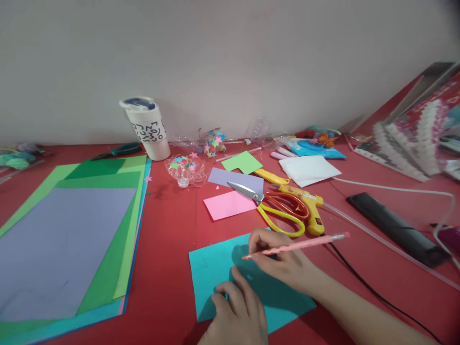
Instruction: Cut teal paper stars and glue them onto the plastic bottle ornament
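Observation:
A teal sheet of paper (210, 268) lies in front of me on the red table. My left hand (239, 311) rests palm down on its near part, fingers spread a little and holding nothing. Between the fingertips of my right hand (276, 261) is a pink pencil (305, 243), its point aimed left just above the sheet and its eraser end to the right. Whether the point touches the paper I cannot tell. Beyond the sheet, scissors (266, 199) with red and yellow handles lie partly over a pink paper piece (228, 206) and a lilac strip (219, 176).
Stacked coloured sheets (72, 239) cover the left side. A white tumbler (147, 127) stands behind them near pliers (125, 149). At the right are a yellow glue gun (314, 211) with a black cord, a white packet (309, 170) and a dark case (395, 227). Star confetti (185, 164) lies at the back.

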`<state>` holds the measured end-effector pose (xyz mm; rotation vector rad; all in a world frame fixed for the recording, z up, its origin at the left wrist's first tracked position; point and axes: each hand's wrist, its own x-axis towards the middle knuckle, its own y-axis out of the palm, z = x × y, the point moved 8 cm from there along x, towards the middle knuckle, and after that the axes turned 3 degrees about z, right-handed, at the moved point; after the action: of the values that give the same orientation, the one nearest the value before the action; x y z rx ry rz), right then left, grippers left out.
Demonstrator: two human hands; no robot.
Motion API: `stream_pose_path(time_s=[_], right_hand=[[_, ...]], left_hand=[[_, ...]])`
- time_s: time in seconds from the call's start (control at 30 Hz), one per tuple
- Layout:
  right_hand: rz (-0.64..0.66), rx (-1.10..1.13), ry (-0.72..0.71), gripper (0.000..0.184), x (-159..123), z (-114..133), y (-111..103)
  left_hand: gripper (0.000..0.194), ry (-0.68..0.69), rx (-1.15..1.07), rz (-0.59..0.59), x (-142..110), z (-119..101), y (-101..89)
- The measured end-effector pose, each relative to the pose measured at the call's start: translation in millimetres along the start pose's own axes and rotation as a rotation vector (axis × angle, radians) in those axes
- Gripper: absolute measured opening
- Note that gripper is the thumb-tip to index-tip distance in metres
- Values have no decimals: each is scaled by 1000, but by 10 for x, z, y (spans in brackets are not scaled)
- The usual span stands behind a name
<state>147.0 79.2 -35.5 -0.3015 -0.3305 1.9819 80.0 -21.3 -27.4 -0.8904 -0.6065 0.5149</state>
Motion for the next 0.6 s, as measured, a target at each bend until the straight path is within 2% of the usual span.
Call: stream_pose_path(time_s=[0.2,0.33,0.6], right_hand=[[-60,61,26,11,7,-30,-2],[-109,85,49,12,24,-78,-49],[-14,15,46,7,11,21,24]], left_hand=[[31,27,-127,24,24,75,17],[35,18,-122,24,14,111,41],[34,3,-99,55,-13,33,35]])
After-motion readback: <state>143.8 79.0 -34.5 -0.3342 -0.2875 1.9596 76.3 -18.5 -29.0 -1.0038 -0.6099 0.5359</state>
